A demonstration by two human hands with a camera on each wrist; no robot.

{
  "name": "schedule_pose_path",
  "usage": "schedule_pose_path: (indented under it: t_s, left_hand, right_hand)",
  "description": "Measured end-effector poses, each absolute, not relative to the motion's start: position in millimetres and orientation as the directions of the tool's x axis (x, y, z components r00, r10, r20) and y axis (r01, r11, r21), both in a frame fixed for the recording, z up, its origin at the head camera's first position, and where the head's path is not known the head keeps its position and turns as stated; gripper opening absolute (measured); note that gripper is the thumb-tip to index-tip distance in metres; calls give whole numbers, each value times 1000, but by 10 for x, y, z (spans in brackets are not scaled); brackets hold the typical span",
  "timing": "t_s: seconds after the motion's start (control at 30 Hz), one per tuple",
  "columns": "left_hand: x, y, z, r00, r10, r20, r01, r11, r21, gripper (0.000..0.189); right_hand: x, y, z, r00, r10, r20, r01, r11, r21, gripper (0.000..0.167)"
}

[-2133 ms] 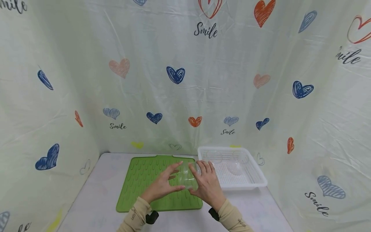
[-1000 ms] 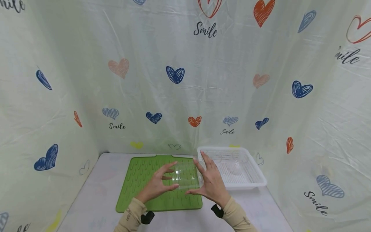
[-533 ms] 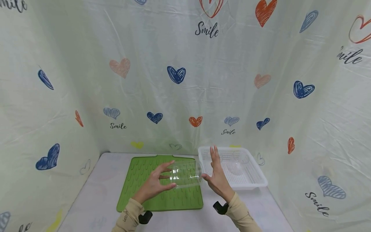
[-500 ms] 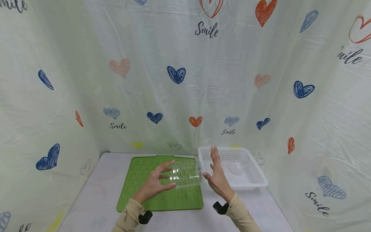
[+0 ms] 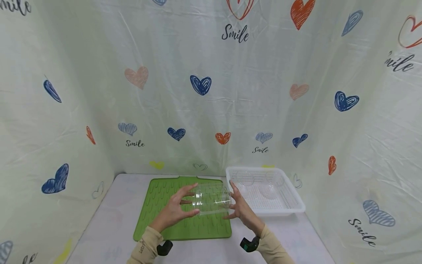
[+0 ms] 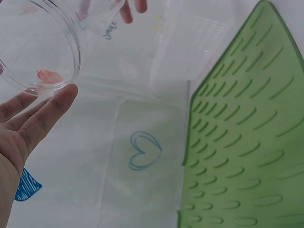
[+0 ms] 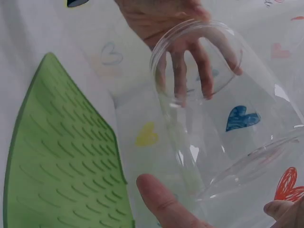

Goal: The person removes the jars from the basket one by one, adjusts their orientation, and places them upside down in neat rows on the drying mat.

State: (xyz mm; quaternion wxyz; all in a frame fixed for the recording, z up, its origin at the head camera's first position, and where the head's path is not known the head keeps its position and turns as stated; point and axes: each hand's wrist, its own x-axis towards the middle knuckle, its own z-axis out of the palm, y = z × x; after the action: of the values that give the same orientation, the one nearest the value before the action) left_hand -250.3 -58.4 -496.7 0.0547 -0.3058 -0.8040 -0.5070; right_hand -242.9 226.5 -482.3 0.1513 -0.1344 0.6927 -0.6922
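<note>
A clear, see-through jar [image 5: 212, 198] lies sideways in the air above the green ridged mat [image 5: 184, 229]. My left hand [image 5: 174, 207] grips its left end, fingers and thumb spread around the ringed rim. That rim shows large in the left wrist view, with fingertips right at it. At the jar's other end is my right hand [image 5: 242, 209], its fingers spread and fairly straight beside the edge. In the right wrist view, the right thumb [image 7: 161, 199] stands straight, apart from the jar's wall, while another fingertip [image 7: 275, 209] shows close to the near rim.
A white perforated basket [image 5: 280, 211] stands at the back right of the white table [image 5: 108, 220], with several round clear pieces [image 5: 269, 190] inside. A curtain [image 5: 158, 91] printed with hearts encloses the table at the back and both sides.
My right hand has moved from around the jar to its right end, lifted flat with fingers up, then lowered them beside the edge. The left hand has shifted slightly left with the jar.
</note>
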Motion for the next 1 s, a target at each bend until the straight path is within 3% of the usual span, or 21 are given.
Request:
schedule_pose_path:
  t_s: [0.1, 0.37, 0.8, 1.0]
  left_hand:
    - [-2501, -585, -4971, -810, 432, 397, 543, 297, 785, 86]
    - [-2487, -588, -4969, -816, 429, 387, 529, 284, 799, 86]
    - [-2486, -620, -5009, -825, 430, 368, 515, 301, 802, 88]
    - [-2463, -774, -5094, -864, 375, 337, 472, 365, 803, 88]
  right_hand:
    - [-2424, 2248, -4852, -892, -447, -65, 80, -14, -997, 61]
    - [-2436, 2205, -4907, -899, -425, -112, 117, 13, -993, 72]
    - [-2454, 2185, -4907, -907, -410, -97, 91, 34, -995, 71]
    - [-2492, 2159, -4883, -932, -352, -82, 78, 25, -997, 70]
